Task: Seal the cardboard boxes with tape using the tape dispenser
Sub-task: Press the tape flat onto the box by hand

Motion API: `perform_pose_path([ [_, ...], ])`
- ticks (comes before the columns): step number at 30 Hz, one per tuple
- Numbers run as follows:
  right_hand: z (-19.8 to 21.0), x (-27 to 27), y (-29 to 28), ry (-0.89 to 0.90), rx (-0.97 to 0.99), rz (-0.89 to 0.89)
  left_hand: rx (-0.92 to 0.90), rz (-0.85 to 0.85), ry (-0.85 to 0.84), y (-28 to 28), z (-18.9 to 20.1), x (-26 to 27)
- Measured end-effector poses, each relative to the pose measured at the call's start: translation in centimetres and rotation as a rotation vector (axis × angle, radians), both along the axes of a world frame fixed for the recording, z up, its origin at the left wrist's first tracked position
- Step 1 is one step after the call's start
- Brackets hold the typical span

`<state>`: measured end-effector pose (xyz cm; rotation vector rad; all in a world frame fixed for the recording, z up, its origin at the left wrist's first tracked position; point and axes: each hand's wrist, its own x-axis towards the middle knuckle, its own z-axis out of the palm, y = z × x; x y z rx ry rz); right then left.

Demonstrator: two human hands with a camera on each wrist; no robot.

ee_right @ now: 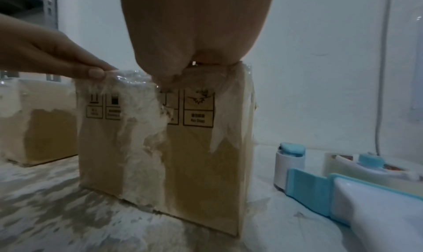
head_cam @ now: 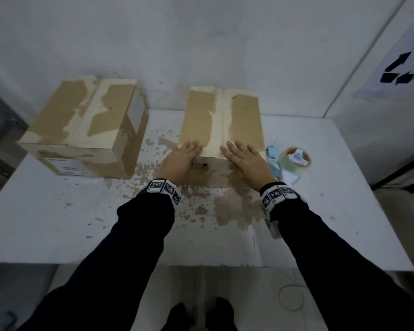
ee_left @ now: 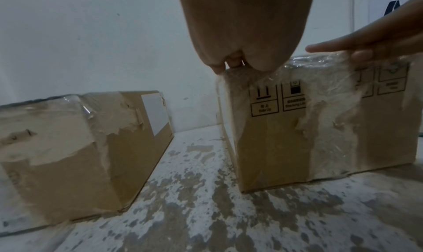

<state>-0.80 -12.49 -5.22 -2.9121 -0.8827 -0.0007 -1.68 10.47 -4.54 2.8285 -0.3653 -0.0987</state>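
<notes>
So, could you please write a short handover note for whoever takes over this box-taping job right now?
Left hand: flat, fingers straight, pressing the near top edge of the middle box.
Right hand: the same, on the other side of the centre seam.
Tape dispenser: lying on the table just right of that box, in nobody's grip.
Second box: to the left, flaps closed.
Done: glossy tape covers the middle box's seam and near edge.
Left: finish smoothing; I cannot tell whether the second box's seal is fresh, so check it.

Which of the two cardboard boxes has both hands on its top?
The box in the middle, beside the tape dispenser; the left box is untouched.
</notes>
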Motion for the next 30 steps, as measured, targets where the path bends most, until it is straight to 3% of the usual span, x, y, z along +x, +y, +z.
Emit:
perform_pose_path([
  [6,-0.4,-0.9,-1.5,-0.026,0.114,-0.011,0.019,-0.019,0.024,0.0,0.4,-0.3],
  [9,-0.4,-0.7,-1.7,-0.006,0.268,-0.053,-0.019,-0.048,0.054,0.4,0.8,-0.3],
  [14,0.7,-0.5,-1.9,0.082,0.677,-0.531,-0.458,0.016,0.101,1.5,1.4,-0.4],
  [17,1.3,0.2,-1.5,0.332,0.835,-0.708,-0.444,0.172,0.04,2.0,2.2,-0.8],
  [21,0.9,1.4,-0.7,0.422,0.902,-0.731,-0.405,0.29,0.216,2.7,2.1,-1.3],
  [30,2.1,3.5,5.1,0.508,0.85,-0.632,-0.345,0.4,0.159,8.0,2.1,-1.1],
])
